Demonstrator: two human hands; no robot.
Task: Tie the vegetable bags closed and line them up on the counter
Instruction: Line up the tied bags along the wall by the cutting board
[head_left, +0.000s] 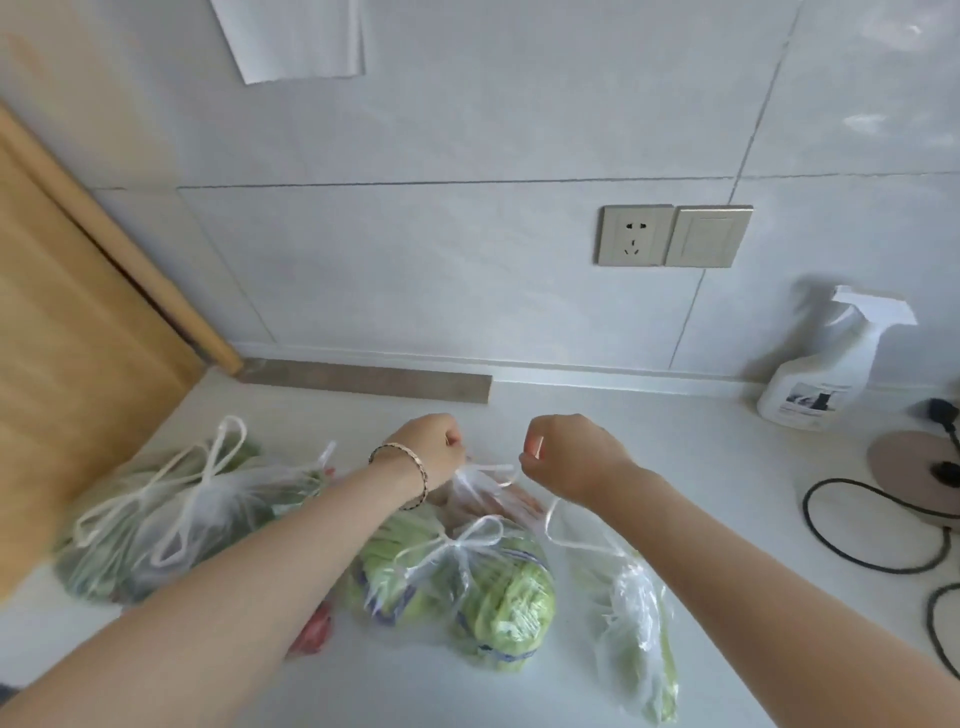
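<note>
Both fists are closed: left hand and right hand pinch the thin, slippery handles of a clear plastic bag mid-tabletop; light, soft, best held by those loops.

Thin glossy plastic bags, seemingly crinkled
</note>
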